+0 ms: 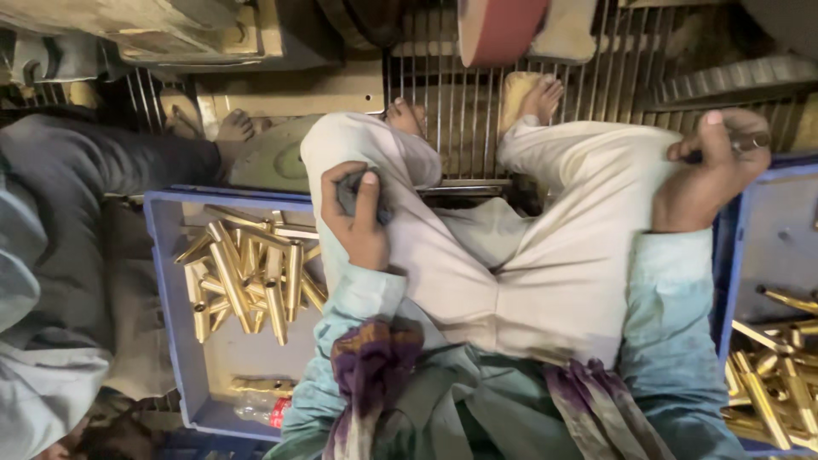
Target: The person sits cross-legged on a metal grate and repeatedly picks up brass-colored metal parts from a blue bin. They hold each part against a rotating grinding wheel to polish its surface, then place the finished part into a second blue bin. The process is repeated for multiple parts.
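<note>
I sit with my knees up in pale trousers. My left hand (356, 215) rests on my left thigh, fingers closed around a small grey object (348, 192) that I cannot identify. My right hand (711, 170) lies on my right knee, pinching a small dark thing (694, 157) between thumb and fingers; a ring shows on one finger. A blue crate (175, 281) at my left holds several brass tubes (247, 277). A second blue crate (740, 255) at my right holds more brass tubes (775, 383).
Another person's grey trouser leg (94, 170) and bare foot (233, 129) are at the left. A metal floor grating (452, 94) lies under my feet. A red cylinder (498, 30) stands at the top. A plastic bottle (260, 407) lies in the left crate.
</note>
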